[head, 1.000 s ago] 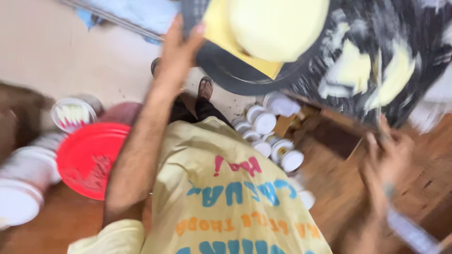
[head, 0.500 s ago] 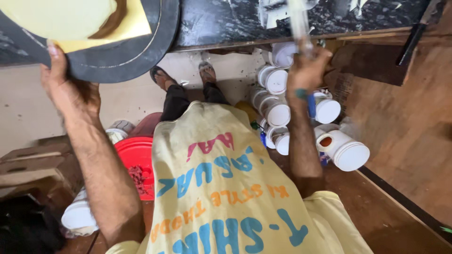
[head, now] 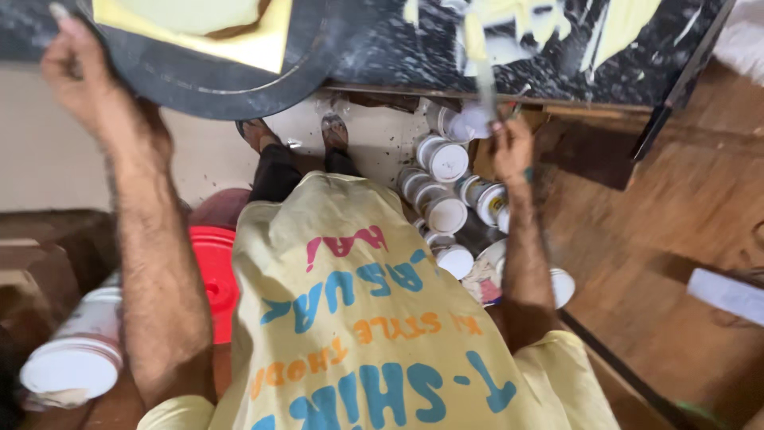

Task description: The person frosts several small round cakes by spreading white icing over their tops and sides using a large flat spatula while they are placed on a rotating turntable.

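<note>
The top edge cuts off the round black tray (head: 239, 80) and the yellow sheet (head: 199, 32) on it. The tool in the right hand (head: 512, 151) is motion-blurred; its type cannot be determined. The shirt hides the legs.

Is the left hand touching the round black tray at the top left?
Touching. In the head view, the left hand grips the rim of the round black tray: its fingers lie over the edge, with no gap showing.
</note>
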